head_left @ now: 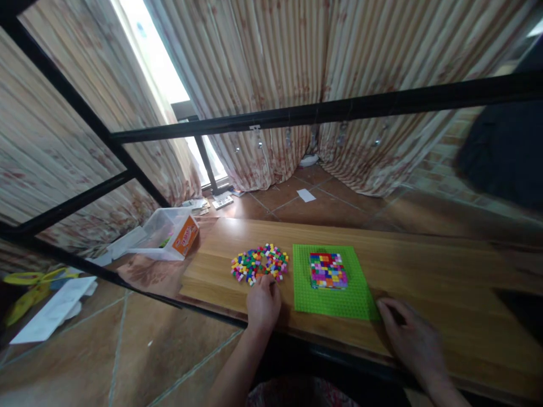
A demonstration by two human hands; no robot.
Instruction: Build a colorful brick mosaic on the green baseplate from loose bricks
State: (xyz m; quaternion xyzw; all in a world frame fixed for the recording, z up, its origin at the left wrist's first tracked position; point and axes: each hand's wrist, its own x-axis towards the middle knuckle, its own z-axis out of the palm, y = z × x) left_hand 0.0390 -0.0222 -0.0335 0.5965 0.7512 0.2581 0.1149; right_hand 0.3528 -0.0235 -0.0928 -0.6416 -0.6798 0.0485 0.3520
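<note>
My left hand [263, 302] is closed, its fingertips bent down at the near edge of a pile of small colourful toy bricks [250, 263]. Whatever those fingers pinch is too small or hidden to make out. Right of the pile lies a green baseplate [303, 297] with studs. A block of multicoloured bricks [328, 270] stands on its upper middle, packed together. At the plate's near right corner, my right hand [409, 333] has its thumb and curled fingers closed on the edge, the palm side resting low by the tabletop.
The wooden table [424, 271] carries these things. Beyond its left end sits a clear plastic box [163, 226] with an orange label. Black metal bars [271, 120] cross above the table's far side. Curtains [271, 62] hang behind, and papers [306, 195] lie on the tiled floor.
</note>
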